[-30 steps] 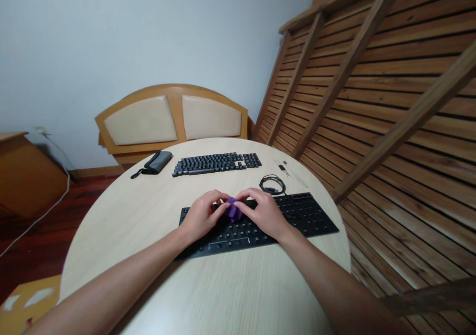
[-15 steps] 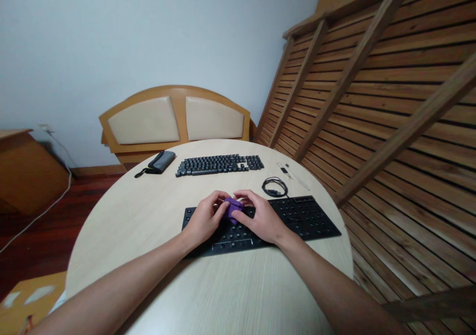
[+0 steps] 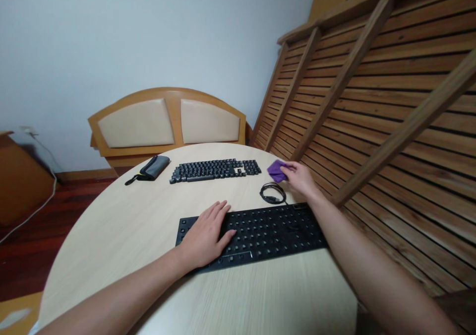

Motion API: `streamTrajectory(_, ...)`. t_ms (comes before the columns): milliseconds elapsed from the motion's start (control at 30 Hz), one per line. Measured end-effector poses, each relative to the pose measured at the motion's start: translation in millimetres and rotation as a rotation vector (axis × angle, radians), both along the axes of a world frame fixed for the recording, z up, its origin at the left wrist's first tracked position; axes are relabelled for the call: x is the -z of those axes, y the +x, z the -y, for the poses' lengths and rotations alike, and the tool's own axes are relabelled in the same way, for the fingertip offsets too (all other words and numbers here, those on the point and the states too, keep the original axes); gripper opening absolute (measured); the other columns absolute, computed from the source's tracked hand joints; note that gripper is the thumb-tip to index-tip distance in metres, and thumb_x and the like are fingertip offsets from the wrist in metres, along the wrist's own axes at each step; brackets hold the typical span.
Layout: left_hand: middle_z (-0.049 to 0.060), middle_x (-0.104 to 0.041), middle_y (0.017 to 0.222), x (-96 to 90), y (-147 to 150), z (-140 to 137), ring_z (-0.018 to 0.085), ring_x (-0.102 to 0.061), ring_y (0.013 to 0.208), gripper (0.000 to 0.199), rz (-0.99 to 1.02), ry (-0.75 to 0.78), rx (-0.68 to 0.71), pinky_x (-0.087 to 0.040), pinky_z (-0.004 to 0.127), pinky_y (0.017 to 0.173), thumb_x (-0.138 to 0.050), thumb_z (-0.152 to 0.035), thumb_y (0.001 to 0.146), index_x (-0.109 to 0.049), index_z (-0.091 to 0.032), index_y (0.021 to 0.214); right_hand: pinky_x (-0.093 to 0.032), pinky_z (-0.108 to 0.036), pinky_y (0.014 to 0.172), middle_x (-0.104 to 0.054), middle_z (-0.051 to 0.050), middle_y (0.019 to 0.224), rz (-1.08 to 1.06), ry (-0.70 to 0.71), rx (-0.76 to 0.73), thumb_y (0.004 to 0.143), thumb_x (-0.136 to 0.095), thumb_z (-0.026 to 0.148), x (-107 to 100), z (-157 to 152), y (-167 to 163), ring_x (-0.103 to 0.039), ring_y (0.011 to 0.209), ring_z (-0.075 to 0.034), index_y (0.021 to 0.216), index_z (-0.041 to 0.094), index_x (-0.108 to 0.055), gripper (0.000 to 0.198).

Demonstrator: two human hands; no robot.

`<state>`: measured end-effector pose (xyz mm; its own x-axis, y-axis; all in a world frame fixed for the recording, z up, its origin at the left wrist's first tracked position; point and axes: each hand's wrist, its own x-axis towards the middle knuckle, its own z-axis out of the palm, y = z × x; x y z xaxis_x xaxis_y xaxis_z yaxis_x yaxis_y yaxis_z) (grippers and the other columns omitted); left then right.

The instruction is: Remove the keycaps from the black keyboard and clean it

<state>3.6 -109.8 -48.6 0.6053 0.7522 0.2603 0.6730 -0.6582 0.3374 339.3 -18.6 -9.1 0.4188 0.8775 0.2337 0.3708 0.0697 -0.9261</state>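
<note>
A black keyboard base [image 3: 267, 231] with its keycaps off lies across the near part of the table. My left hand [image 3: 206, 233] rests flat on its left portion, fingers stretched out and thumb apart. Farther back on the right, my right hand [image 3: 299, 176] pinches a folded purple cloth [image 3: 276, 171] by its right edge, above the tabletop near the coiled cable. This black USB cable [image 3: 273, 193] runs from the back edge of the keyboard base. Behind, the loose black keycaps [image 3: 211, 170] are set out in keyboard order, with a gap toward the right.
A grey and black zip pouch [image 3: 154, 167] lies at the table's back left. The round pale wooden table [image 3: 111, 226] stands before a headboard [image 3: 169, 97] with cream panels. On the right leans a slatted wooden frame [image 3: 357, 111], close to the table's edge.
Both hands held the purple cloth over the keyboard base. My left hand has let go and lies flat on the base; my right hand has carried the cloth back and right.
</note>
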Motion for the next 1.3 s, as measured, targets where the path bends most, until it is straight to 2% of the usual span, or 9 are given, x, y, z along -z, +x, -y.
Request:
streamTrajectory(167,0.015,-0.042,0.155,1.1,0,-2,0.031,-0.037,0.144,0.058,-0.025,-0.014,0.017,-0.034,0.052,0.118,-0.045,-0.048,0.099,-0.039,-0.016,0.147,-0.058,-0.039,0.086,-0.069,-0.019,0.113,0.022,-0.114,0.271,0.091,-0.064,0.020,6,-45,71,-0.069,0.097,-0.024,0.118,0.008,-0.063,0.031)
streamTrajectory(267,0.014,-0.043,0.155,2.0,-1,-2,0.032,-0.039,0.143,0.057,-0.004,-0.010,0.025,-0.035,0.053,0.117,-0.046,-0.048,0.099,-0.040,-0.018,0.147,-0.056,-0.044,0.087,-0.062,-0.012,0.125,0.064,-0.219,0.305,0.096,-0.061,0.033,19,-57,93,-0.064,0.104,-0.024,0.126,0.015,-0.058,0.035)
streamTrajectory(333,0.014,-0.043,0.154,1.6,-1,-2,0.032,-0.039,0.143,0.056,0.005,-0.013,0.027,-0.035,0.053,0.117,-0.047,-0.047,0.099,-0.040,-0.018,0.146,-0.056,-0.044,0.088,-0.061,-0.011,0.126,0.117,-0.272,0.313,0.096,-0.061,0.035,30,-61,103,-0.063,0.105,-0.023,0.126,0.016,-0.058,0.036)
streamTrajectory(533,0.014,-0.047,0.152,-2.7,-2,-4,0.032,-0.042,0.141,0.054,0.006,-0.039,0.025,-0.037,0.053,0.116,-0.050,-0.045,0.097,-0.044,-0.018,0.143,-0.048,-0.044,0.097,-0.068,-0.021,0.118,0.416,-0.339,0.361,0.079,-0.070,0.012,50,-61,122,-0.063,0.110,-0.032,0.116,0.007,-0.068,0.037)
streamTrajectory(700,0.015,-0.045,0.153,-1.7,-9,-11,0.031,-0.039,0.143,0.054,-0.048,-0.027,0.018,-0.034,0.051,0.118,-0.047,-0.046,0.098,-0.045,-0.015,0.143,-0.045,-0.041,0.099,-0.068,-0.019,0.124,0.605,-0.366,0.347,0.082,-0.064,0.021,47,-59,123,-0.062,0.115,-0.031,0.127,0.013,-0.065,0.045)
streamTrajectory(867,0.016,-0.047,0.151,-2.4,-14,-17,0.031,-0.042,0.141,0.050,-0.065,-0.012,0.019,-0.036,0.051,0.117,-0.048,-0.041,0.097,-0.047,-0.016,0.140,-0.044,-0.044,0.099,-0.069,-0.021,0.122,0.723,-0.407,0.312,0.089,-0.056,0.030,36,-51,112,-0.063,0.115,-0.033,0.124,0.012,-0.068,0.042)
streamTrajectory(1000,0.017,-0.045,0.153,-3.8,-20,-25,0.032,-0.040,0.142,0.052,-0.111,-0.018,0.030,-0.034,0.051,0.118,-0.047,-0.041,0.097,-0.047,-0.013,0.141,-0.041,-0.051,0.103,-0.066,-0.024,0.125,0.808,-0.364,0.243,0.092,-0.051,0.035,25,-39,84,-0.060,0.118,-0.037,0.126,0.010,-0.067,0.045)
streamTrajectory(1233,0.017,-0.041,0.155,-5.1,-40,-40,0.033,-0.034,0.146,0.053,-0.160,-0.061,0.028,-0.031,0.051,0.118,-0.046,-0.047,0.097,-0.050,-0.015,0.140,-0.037,-0.040,0.112,-0.063,-0.011,0.135,0.916,-0.184,-0.193,0.095,-0.049,0.046,21,2,-9,-0.054,0.128,-0.029,0.127,0.019,-0.067,0.046)
streamTrajectory(1300,0.018,-0.039,0.156,-6.5,-47,-45,0.033,-0.033,0.146,0.056,-0.162,-0.094,0.027,-0.030,0.052,0.118,-0.047,-0.051,0.096,-0.050,-0.015,0.140,-0.034,-0.044,0.114,-0.057,-0.011,0.143,0.931,-0.146,-0.359,0.097,-0.043,0.053,21,20,-36,-0.049,0.134,-0.030,0.135,0.020,-0.061,0.054)
